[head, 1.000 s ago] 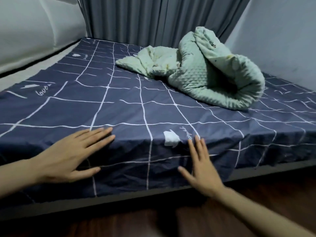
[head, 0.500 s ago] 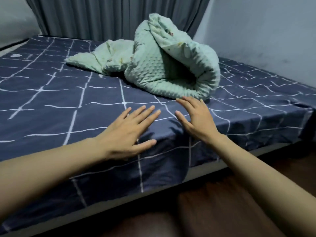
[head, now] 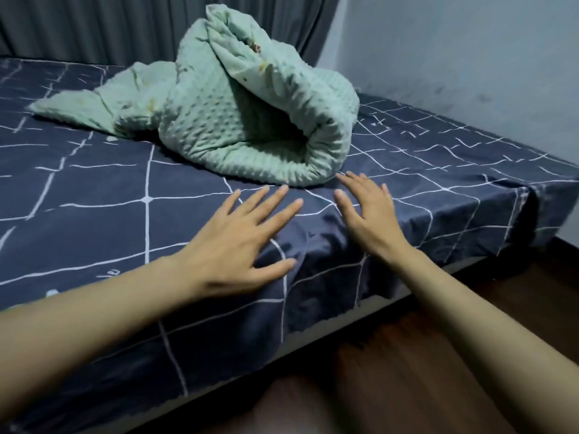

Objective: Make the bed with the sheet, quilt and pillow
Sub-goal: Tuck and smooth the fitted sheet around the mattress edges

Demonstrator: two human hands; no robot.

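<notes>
Navy sheet (head: 94, 220) at centre needs both hands, left hand (head: 238, 245) and right hand (head: 369, 214), fingers (head: 269, 195) spread flat, sweeping wrinkles outward.

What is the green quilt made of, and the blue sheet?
The quilt looks like soft plush fleece: its outer face is covered in small raised dots and it bunches thickly. The sheet looks like thin matte woven cloth, perhaps cotton: it lies flat, shows no shine and creases finely at the bed's edge.
</notes>
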